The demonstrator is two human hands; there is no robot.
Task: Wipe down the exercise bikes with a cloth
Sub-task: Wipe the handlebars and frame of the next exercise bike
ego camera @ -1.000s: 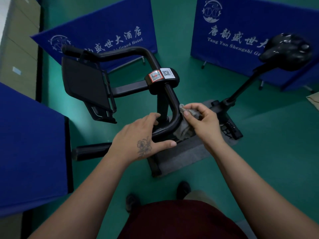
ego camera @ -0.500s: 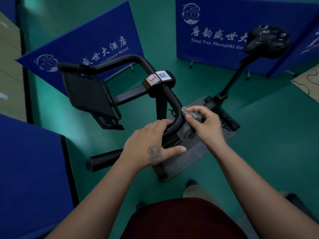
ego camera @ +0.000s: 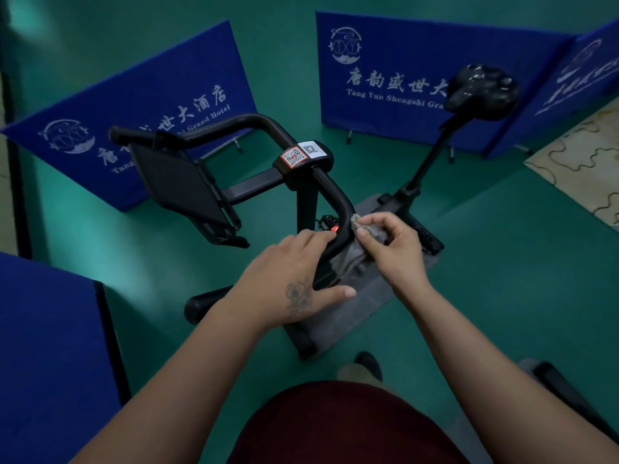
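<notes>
A black exercise bike [ego camera: 303, 195] stands on the green floor in front of me, with a curved handlebar [ego camera: 331, 192], a dark tablet holder [ego camera: 181, 185] on its left and a black saddle [ego camera: 482, 92] at the upper right. My left hand [ego camera: 288, 279] rests over the near bend of the handlebar, fingers wrapped on the bar. My right hand [ego camera: 392, 249] pinches a grey cloth [ego camera: 355, 259] against the right side of that same bend. Part of the cloth hangs below the bar.
Blue hotel-branded partition screens [ego camera: 418, 78] ring the bike at the back, and another blue panel [ego camera: 50, 346] stands at the near left. A grey mat [ego camera: 351, 313] lies under the bike. A patterned floor patch [ego camera: 586, 162] shows at the right. My feet are below.
My view has shifted, so the bike sits further right and lower in frame. My right hand has slid the cloth slightly along the handlebar bend. A small red light shows beside the bar.
</notes>
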